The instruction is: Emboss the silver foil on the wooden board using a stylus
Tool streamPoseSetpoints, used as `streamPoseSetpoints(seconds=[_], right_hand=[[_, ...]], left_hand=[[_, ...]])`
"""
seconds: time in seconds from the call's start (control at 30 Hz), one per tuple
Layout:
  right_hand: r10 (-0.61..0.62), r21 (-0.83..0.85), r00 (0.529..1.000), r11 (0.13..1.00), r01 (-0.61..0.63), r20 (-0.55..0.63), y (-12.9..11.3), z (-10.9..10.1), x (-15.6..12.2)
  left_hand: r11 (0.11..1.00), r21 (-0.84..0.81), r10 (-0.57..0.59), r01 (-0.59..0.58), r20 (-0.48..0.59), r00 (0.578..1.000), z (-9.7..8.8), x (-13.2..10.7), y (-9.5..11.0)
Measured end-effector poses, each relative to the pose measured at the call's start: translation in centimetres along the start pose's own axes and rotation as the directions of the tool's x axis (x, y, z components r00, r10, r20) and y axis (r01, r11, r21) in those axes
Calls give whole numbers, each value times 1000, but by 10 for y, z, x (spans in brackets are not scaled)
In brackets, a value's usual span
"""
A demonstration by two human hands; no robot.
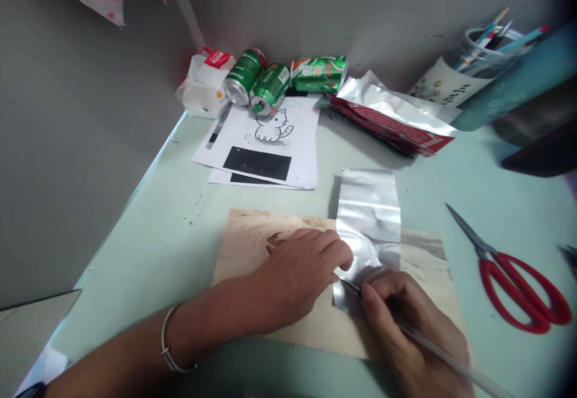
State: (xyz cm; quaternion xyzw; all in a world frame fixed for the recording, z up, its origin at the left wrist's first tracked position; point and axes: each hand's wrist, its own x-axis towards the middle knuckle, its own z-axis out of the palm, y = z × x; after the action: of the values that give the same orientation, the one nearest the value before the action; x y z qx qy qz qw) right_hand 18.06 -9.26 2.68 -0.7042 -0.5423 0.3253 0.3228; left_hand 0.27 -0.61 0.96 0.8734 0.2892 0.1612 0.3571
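The creased, shiny silver sheet (pixel 368 205), partly on a board (pixel 243 251), was overlapped on its left by the left hand (pixel 311 269), whose grip could not be told, and lower down by the right hand (pixel 406 311), where a tool (pixel 444 353) was pinched.

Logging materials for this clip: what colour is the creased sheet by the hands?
The creased sheet is shiny silver, seen best in the head view.

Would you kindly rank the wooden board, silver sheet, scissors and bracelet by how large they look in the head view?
1. Wooden board, clearly the largest even partly covered.
2. Silver sheet and scissors, not ranked: the scissors span farther, but the sheet covers more area.
3. Bracelet, clearly the smallest.
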Motion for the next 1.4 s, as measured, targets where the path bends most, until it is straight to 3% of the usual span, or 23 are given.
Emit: streamPoseSetpoints(seconds=[1.07,1.27,1.4], right_hand=[[15,54,968,998,-30,252,3,-13,5],[8,204,986,978,-42,168,6,-20,13],[10,219,986,974,-47,166,5,-17,10]], left_hand=[[999,-42,-24,24,5,1000,-2,1,1],[999,-33,-27,27,-4,1000,0,0,0],[999,-33,-21,21,-17,1000,1,0,-1]])
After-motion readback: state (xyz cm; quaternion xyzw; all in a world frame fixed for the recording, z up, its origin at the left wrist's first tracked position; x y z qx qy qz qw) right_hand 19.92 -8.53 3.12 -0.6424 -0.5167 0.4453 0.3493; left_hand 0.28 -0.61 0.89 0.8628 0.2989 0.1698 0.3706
